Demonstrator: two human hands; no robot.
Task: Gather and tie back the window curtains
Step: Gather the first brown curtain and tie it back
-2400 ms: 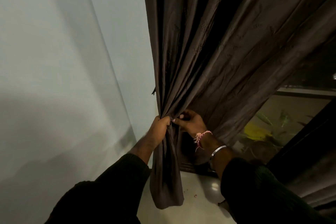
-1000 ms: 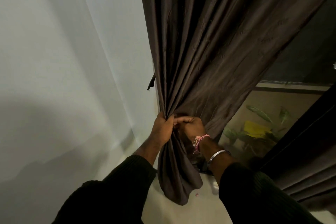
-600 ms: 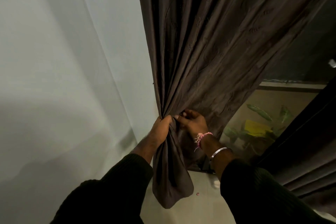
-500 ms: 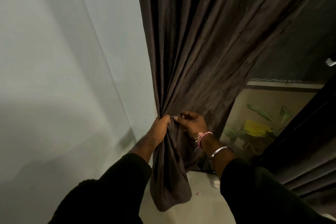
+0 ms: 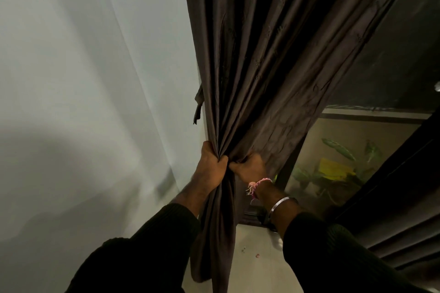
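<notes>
**Curtain gathered, 2 hands clamped**

Curtain (image 5: 269, 59) hangs beside the wall (image 5: 83, 78), bunched at mid-height. Left hand (image 5: 212, 164) and right hand (image 5: 250, 166) touch, fingers curled tight around the folds. Tie strap (image 5: 198, 104) dangles loose at the curtain's left edge.

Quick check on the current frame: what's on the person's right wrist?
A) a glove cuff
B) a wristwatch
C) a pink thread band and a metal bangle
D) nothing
C: the right hand gripping the curtain has a pink thread band at the wrist and a metal bangle just below it on the forearm.
</notes>
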